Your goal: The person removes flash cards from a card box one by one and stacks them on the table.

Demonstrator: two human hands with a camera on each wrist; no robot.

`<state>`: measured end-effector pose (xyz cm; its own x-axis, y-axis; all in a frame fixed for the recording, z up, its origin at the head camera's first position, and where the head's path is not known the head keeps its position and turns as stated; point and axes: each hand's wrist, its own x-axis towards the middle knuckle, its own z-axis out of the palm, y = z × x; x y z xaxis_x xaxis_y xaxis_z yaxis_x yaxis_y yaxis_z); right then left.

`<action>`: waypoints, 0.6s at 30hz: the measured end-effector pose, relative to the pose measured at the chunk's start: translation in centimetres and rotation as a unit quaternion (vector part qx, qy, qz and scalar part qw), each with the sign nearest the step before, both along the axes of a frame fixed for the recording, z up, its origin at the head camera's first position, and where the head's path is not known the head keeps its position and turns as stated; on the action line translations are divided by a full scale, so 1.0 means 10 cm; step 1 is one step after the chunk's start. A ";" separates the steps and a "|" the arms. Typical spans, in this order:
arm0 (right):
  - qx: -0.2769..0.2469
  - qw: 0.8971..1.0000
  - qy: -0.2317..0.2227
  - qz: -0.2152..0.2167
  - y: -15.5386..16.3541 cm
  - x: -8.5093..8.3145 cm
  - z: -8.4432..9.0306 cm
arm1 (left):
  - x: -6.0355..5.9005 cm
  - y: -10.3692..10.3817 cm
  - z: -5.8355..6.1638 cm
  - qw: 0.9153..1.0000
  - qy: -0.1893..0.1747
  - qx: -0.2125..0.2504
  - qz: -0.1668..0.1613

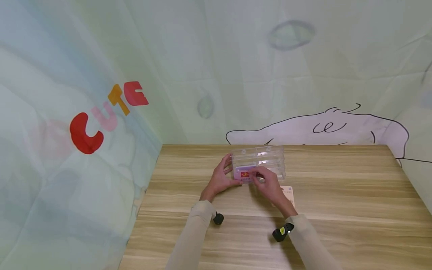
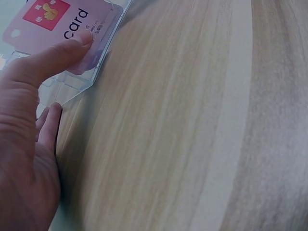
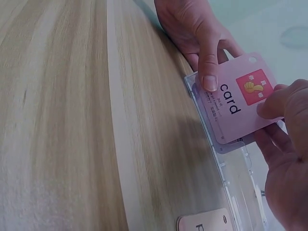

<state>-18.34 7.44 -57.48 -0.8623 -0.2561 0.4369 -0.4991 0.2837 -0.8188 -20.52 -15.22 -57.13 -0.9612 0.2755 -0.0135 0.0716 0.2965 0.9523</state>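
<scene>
A pink flash card [image 3: 236,103] printed "card" with a red thumbs-up picture lies in the near-left section of a clear plastic rack [image 1: 250,152]. My right hand [image 1: 270,183] pinches this card by its right side, thumb on the printed face. From the left, my left hand [image 1: 220,180] holds the rack, its thumb resting on the card's lower edge and its fingers spread along the rack's side. Behind the pink card, a greyish-lavender card [image 3: 223,148] peeks out.
Another pale pink card [image 1: 288,193] lies on the wooden table [image 1: 341,210] just right of the rack, partly under my right forearm. A printed curtain [image 1: 182,93] rises at the table's back edge and left side.
</scene>
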 end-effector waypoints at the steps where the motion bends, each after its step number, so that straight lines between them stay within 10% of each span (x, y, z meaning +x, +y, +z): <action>1: -0.002 1.000 0.005 -0.001 0.00 0.00 0.00 | -0.02 0.00 -0.06 1.000 0.001 0.000 0.003; 7: -0.010 1.000 0.007 -0.006 0.03 -0.01 0.03 | -0.10 -0.02 -0.26 1.000 0.003 -0.011 0.015; 18: 0.034 0.999 -0.020 -0.013 0.25 0.01 0.20 | -0.10 -0.03 -0.27 1.000 -0.005 -0.016 0.017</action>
